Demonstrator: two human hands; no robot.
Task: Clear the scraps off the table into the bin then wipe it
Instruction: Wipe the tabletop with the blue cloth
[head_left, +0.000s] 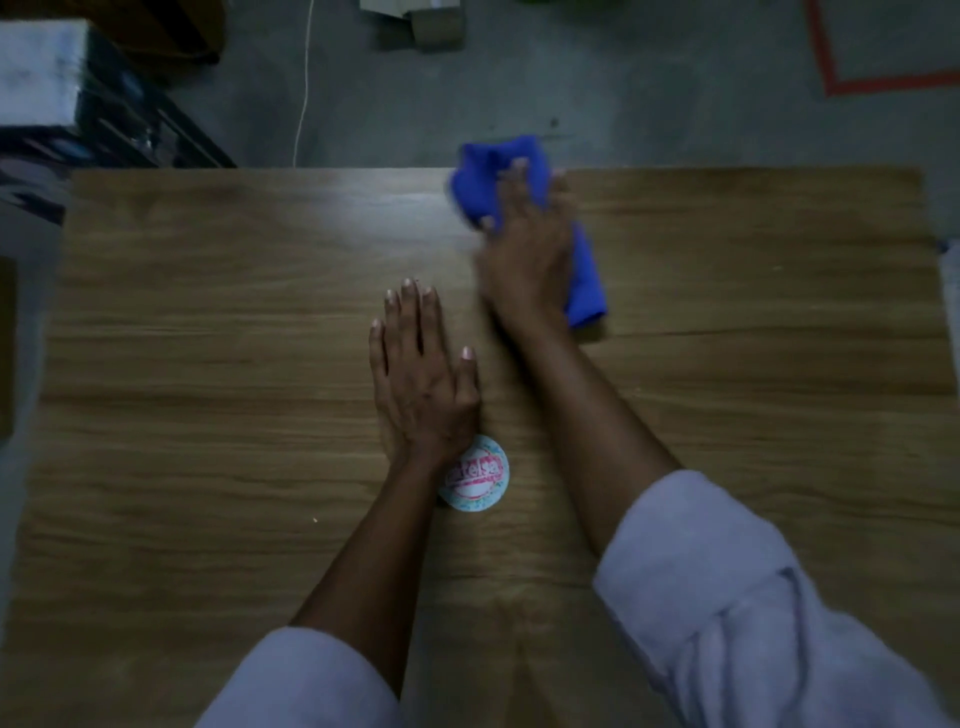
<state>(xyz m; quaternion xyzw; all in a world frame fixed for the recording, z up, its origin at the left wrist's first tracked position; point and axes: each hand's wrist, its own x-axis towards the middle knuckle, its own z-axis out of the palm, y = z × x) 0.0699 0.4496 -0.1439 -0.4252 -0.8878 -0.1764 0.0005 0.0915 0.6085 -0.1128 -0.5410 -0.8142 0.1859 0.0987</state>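
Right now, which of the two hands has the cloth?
The right hand, pressing on the blue cloth near the far edge; the left hand lies flat on the table, holding nothing.

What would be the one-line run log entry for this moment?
phase: wiping | right hand: presses blue cloth on wooden table, near far edge | left hand: flat on table | round white-and-pink disc: by left wrist

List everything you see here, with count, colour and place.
wooden table: one, light brown, fills the view
crumpled blue cloth: one, blue, table's far edge, centre-right
round printed label: one, pale with pink lettering, on table, partly under left forearm
thin white cable: one, white, floor beyond table
red floor tape: one corner, red, far right
left hand: one, flat on table, fingers straight
right hand: one, pressing on cloth, blurred
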